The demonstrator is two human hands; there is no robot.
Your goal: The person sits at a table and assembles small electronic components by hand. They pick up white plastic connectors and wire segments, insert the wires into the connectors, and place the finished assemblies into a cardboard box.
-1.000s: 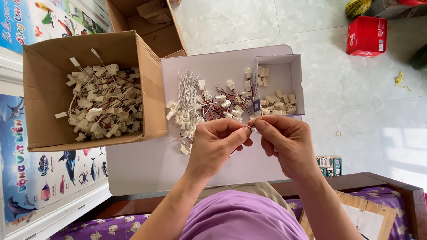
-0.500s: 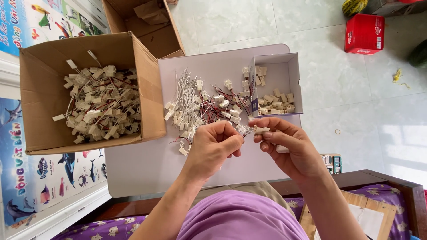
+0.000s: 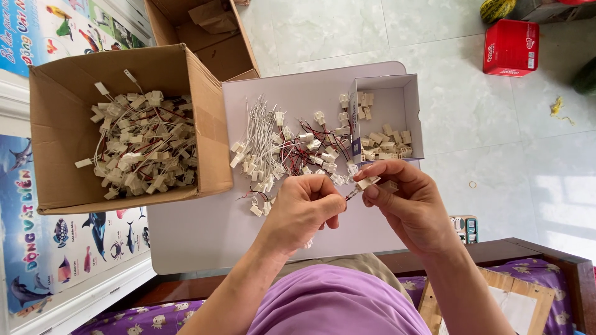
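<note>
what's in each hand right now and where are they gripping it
Right hand pinches a small cream connector by its sides; left hand pinches the thin wire just short of its end.

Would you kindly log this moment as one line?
left hand: pinching wire end | right hand: holding white connector | white tray: loose parts

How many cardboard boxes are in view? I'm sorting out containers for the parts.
2 brown ones: the big box left of the board, full of wired connectors, and a second box behind it on the floor. The small white box holds loose connectors.
</note>
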